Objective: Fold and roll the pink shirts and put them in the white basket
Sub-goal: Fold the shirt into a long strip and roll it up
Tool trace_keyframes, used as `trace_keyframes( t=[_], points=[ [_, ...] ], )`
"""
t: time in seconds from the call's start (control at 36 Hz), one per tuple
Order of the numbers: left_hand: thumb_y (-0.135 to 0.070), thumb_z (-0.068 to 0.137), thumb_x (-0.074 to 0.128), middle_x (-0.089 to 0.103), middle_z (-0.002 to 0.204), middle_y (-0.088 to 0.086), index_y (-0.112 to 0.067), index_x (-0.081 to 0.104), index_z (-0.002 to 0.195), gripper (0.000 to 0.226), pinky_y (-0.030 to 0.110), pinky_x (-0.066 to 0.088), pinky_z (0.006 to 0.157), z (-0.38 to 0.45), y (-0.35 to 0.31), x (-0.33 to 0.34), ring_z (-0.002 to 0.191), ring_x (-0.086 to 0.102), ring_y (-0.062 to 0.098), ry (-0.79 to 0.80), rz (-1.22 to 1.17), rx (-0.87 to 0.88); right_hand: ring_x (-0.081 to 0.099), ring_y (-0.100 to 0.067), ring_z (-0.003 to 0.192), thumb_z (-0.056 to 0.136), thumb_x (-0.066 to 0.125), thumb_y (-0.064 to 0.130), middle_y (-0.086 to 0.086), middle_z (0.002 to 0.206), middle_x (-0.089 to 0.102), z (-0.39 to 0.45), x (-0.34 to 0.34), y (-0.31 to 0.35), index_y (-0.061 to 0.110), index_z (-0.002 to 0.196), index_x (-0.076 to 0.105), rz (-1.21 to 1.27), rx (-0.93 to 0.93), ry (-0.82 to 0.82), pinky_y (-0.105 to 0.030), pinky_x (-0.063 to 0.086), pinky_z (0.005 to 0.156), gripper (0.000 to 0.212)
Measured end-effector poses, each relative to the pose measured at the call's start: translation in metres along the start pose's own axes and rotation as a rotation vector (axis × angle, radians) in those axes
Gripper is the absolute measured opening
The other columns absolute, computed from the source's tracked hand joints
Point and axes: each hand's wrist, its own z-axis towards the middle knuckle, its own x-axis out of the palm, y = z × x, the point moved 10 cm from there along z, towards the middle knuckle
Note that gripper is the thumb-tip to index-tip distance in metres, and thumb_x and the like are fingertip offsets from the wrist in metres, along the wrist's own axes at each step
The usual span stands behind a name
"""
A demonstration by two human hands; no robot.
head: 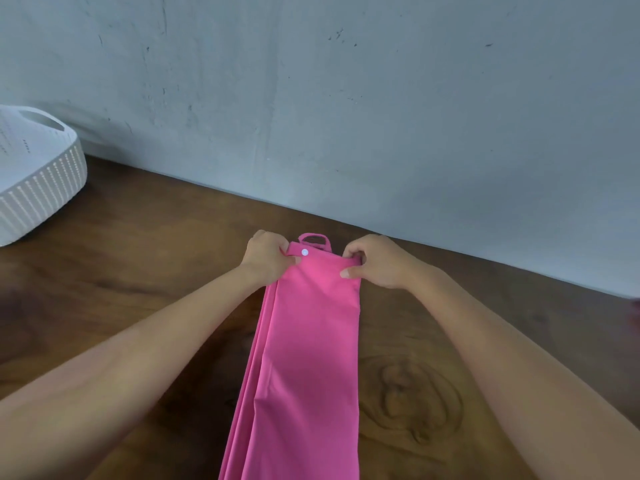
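A pink shirt (304, 358) lies folded into a long narrow strip on the wooden table, running from the bottom edge of the view up toward the wall. Its collar end with a white button sits at the far end. My left hand (266, 258) pinches the far left corner of the strip, fingers curled round the fabric. My right hand (374, 261) grips the far right corner the same way, thumb on top. The white basket (41, 181) stands at the far left, well apart from the shirt; its inside is hidden from view.
The wooden table (433, 375) meets a pale grey wall (346, 98) just beyond the shirt's far end. Bare tabletop lies on both sides of the strip, between the shirt and the basket and to the right.
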Motion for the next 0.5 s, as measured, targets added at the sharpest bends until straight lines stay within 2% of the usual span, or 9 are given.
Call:
trace_keyframes(
  t=[0.11, 0.19, 0.25, 0.31, 0.36, 0.42, 0.5],
  points=[
    [-0.024, 0.090, 0.077, 0.041, 0.062, 0.002, -0.014, 0.038, 0.056, 0.053, 0.028, 0.040, 0.068, -0.002, 0.006, 0.000, 0.066, 0.045, 0.019, 0.178, -0.068, -0.142, 0.049, 0.000, 0.070, 0.087, 0.078, 0.021, 0.019, 0.082, 0.053, -0.022, -0.002, 0.012, 0.024, 0.105, 0.071, -0.004, -0.028, -0.027, -0.017, 0.033, 0.062, 0.019],
    [-0.029, 0.090, 0.077, 0.054, 0.069, 0.005, -0.008, 0.045, 0.065, 0.046, 0.033, 0.041, 0.084, -0.008, 0.001, -0.002, 0.074, 0.055, 0.013, 0.303, -0.097, -0.132, 0.050, -0.004, 0.072, 0.086, 0.078, 0.014, 0.014, 0.085, 0.053, -0.037, -0.002, 0.016, 0.020, 0.111, 0.071, -0.009, -0.034, -0.062, -0.020, 0.036, 0.065, 0.026],
    [-0.030, 0.090, 0.076, 0.052, 0.071, 0.008, -0.007, 0.046, 0.067, 0.044, 0.032, 0.039, 0.086, -0.015, -0.003, -0.006, 0.071, 0.055, 0.010, 0.334, -0.115, -0.087, 0.051, -0.005, 0.075, 0.087, 0.076, 0.013, 0.015, 0.087, 0.051, -0.046, -0.002, 0.019, 0.018, 0.114, 0.070, -0.036, -0.043, -0.092, -0.021, 0.039, 0.069, 0.028],
    [-0.032, 0.089, 0.077, 0.046, 0.071, 0.012, 0.001, 0.046, 0.067, 0.051, 0.029, 0.039, 0.080, -0.022, -0.006, -0.012, 0.069, 0.050, 0.014, 0.312, -0.166, -0.014, 0.052, -0.006, 0.078, 0.088, 0.075, 0.014, 0.014, 0.090, 0.052, -0.055, -0.002, 0.022, 0.018, 0.116, 0.070, -0.071, -0.043, -0.131, -0.024, 0.040, 0.073, 0.028],
    [-0.038, 0.086, 0.079, 0.056, 0.077, 0.019, 0.009, 0.057, 0.079, 0.052, 0.033, 0.042, 0.081, -0.030, -0.010, -0.018, 0.076, 0.053, 0.021, 0.270, -0.212, 0.074, 0.053, -0.006, 0.078, 0.087, 0.076, 0.015, 0.011, 0.090, 0.054, -0.063, -0.004, 0.023, 0.019, 0.114, 0.071, -0.081, -0.031, -0.185, -0.026, 0.042, 0.074, 0.028],
    [-0.039, 0.085, 0.080, 0.068, 0.085, 0.015, -0.005, 0.070, 0.080, 0.036, 0.038, 0.049, 0.083, -0.040, -0.014, -0.025, 0.081, 0.063, 0.021, 0.209, -0.238, 0.168, 0.052, -0.004, 0.075, 0.085, 0.079, 0.016, 0.011, 0.087, 0.055, -0.071, -0.006, 0.024, 0.019, 0.110, 0.073, -0.065, -0.019, -0.235, -0.025, 0.041, 0.069, 0.026],
    [-0.037, 0.083, 0.082, 0.072, 0.084, 0.004, -0.018, 0.073, 0.077, 0.022, 0.047, 0.054, 0.082, -0.057, -0.022, -0.036, 0.082, 0.068, 0.023, 0.112, -0.283, 0.263, 0.052, -0.004, 0.072, 0.081, 0.082, 0.017, 0.011, 0.083, 0.056, -0.084, -0.009, 0.023, 0.019, 0.101, 0.074, -0.026, 0.014, -0.301, -0.024, 0.035, 0.065, 0.021]
  ],
)
